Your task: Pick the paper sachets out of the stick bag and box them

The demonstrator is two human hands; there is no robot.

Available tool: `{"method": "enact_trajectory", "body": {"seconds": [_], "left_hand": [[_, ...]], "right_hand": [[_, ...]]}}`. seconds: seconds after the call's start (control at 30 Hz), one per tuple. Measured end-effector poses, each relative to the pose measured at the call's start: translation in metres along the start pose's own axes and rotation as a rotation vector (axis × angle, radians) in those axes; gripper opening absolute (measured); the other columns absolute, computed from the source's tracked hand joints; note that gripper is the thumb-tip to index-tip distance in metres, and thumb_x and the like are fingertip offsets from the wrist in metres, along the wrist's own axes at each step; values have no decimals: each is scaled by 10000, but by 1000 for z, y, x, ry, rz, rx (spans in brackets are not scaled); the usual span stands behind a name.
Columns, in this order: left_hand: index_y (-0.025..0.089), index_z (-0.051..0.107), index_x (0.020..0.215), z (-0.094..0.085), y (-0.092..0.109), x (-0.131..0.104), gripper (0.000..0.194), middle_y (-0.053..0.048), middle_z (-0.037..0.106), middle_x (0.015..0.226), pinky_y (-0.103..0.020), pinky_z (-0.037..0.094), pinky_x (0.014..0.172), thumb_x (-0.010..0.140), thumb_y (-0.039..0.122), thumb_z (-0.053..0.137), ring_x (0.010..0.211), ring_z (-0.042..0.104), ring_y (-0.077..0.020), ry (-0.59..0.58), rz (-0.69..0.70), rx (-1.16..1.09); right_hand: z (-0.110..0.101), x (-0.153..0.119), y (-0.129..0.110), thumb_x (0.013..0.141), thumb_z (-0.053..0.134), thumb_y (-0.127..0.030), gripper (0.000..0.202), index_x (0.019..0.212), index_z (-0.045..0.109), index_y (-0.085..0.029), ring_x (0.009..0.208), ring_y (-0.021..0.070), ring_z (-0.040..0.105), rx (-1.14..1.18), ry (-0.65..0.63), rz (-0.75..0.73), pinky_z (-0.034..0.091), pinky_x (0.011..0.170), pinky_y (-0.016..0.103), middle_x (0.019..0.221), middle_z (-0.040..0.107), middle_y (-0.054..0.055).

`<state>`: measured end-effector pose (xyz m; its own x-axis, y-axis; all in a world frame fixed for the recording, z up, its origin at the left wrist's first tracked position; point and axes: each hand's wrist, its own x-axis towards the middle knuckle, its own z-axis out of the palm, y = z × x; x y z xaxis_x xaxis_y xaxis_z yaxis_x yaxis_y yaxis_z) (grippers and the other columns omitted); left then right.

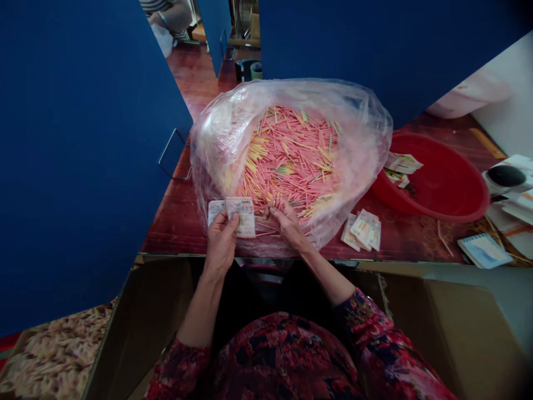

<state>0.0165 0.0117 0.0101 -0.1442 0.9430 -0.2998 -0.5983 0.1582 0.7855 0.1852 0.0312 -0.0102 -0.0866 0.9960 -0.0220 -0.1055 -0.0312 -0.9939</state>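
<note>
A large clear plastic bag [220,133] lies open on the table, full of thin pink, yellow and a few green sticks [291,150]. At the bag's near left edge, my left hand [222,239] is closed on small printed packets [244,216], thumb on top; two of them show, overlapping. My right hand [285,219] is at the bag's near rim with its fingers pinched together on a few of the short sticks [276,203]. Part of what it holds is hidden by the fingers.
Right of the bag stands a red basin [449,183] with some packets in it. More printed packets [366,230] and a small spiral notepad [485,250] lie on the dark red table [166,222]. Blue panels [83,139] rise left and behind. Another person's arm [175,16] shows at top left.
</note>
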Motion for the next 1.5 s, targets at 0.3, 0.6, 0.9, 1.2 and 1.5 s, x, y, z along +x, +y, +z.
{"method": "enact_trajectory", "body": {"seconds": [0.3, 0.6, 0.9, 1.2, 1.5], "left_hand": [[207, 707, 835, 9, 2, 3, 335, 2, 762, 888, -333, 551, 928, 627, 349, 928, 838, 712, -161, -33, -10, -70], [189, 719, 835, 28, -11, 20, 273, 3, 669, 769, -218, 478, 652, 837, 459, 752, 694, 599, -124, -220, 165, 272], [195, 705, 892, 24, -10, 9, 302, 2, 741, 884, -273, 537, 850, 741, 415, 846, 830, 692, -148, -79, 91, 11], [175, 728, 891, -10, 6, -2, 420, -7, 773, 884, -265, 557, 860, 557, 279, 960, 783, 709, -123, 57, -94, -47], [155, 716, 824, -8, -17, -5, 297, 30, 679, 701, -183, 474, 597, 724, 415, 821, 602, 582, -81, 103, 86, 263]], "right_hand": [[8, 1, 14, 817, 590, -363, 200, 861, 427, -257, 504, 98, 318, 196, -53, 175, 279, 474, 220, 637, 378, -79], [10, 2, -2, 796, 658, -400, 183, 866, 596, -243, 581, 126, 436, 52, -193, 205, 385, 552, 245, 620, 482, -56], [11, 7, 3, 901, 615, -478, 250, 912, 502, -255, 474, 101, 368, 231, 7, 96, 323, 476, 234, 594, 404, -87], [8, 2, 14, 917, 557, -281, 125, 1031, 531, -236, 778, 154, 534, -289, 114, -181, 450, 769, 294, 901, 577, 2], [9, 2, 27, 954, 467, -234, 195, 1117, 573, -236, 699, 157, 552, -354, 89, -205, 438, 716, 300, 792, 585, -13]]}}
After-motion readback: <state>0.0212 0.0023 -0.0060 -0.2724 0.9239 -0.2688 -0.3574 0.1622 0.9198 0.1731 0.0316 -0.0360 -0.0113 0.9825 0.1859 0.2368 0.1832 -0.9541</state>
